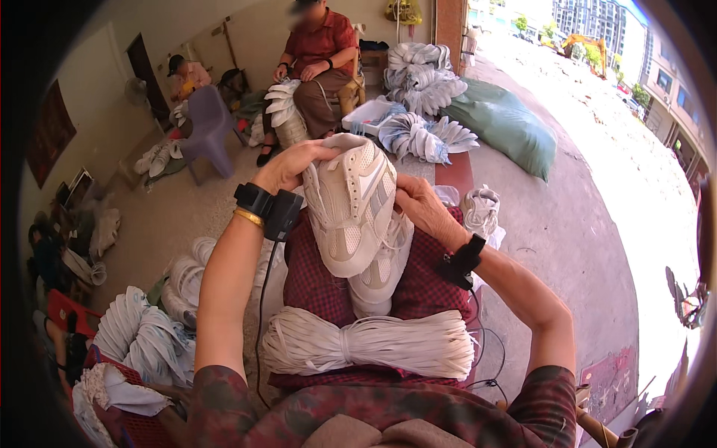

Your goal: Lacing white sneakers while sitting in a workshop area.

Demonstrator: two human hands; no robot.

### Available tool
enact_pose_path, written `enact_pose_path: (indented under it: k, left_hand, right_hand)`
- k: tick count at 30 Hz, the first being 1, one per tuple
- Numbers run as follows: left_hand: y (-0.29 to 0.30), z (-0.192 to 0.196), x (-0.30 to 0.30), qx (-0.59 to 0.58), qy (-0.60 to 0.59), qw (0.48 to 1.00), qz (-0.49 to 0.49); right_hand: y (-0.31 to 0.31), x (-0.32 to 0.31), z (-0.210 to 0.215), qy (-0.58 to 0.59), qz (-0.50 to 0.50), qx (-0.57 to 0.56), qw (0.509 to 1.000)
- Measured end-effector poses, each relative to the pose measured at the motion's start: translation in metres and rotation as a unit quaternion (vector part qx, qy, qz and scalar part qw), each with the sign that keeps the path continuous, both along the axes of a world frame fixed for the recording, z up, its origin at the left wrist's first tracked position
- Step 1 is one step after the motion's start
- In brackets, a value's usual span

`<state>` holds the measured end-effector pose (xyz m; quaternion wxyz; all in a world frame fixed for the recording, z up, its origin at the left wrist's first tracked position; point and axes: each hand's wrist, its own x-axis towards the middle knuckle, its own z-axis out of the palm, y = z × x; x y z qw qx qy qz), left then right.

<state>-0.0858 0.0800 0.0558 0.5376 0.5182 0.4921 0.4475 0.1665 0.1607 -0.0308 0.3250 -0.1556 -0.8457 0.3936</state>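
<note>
A white and beige sneaker is held up over my lap, its toe pointing toward me. Its eyelets show no lace. My left hand grips it by the collar on the left. At its right side my right hand has its fingers closed against the edge; what the fingertips pinch is partly hidden. Beneath it, a second sneaker with laces in it rests between my knees, partly covered. Across my lap lies a thick bundle of white shoelaces, tied round the middle.
Stacked white shoe pieces lie at the left, and more piles sit ahead beside a green sack. A laced sneaker stands right of my knee. Two people sit farther off, near a purple chair. Cables hang from both wrists.
</note>
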Motion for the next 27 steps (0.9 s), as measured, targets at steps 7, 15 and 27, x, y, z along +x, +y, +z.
enact_pose_path:
  k: [7, 15, 27]
  left_hand:
    - [0.054, -0.060, 0.002, -0.136, 0.089, 0.987, 0.015]
    - [0.003, -0.084, 0.043, 0.141, 0.188, 0.967, 0.093]
    - [-0.029, -0.089, 0.043, 0.315, 0.257, 0.861, 0.305]
  right_hand:
    - [-0.004, 0.038, -0.033, 0.111, -0.162, -0.081, 0.977]
    - [-0.052, 0.021, 0.021, 0.003, -0.079, 0.097, 0.992]
    - [-0.069, 0.053, 0.004, 0.035, -0.017, -0.062, 0.997]
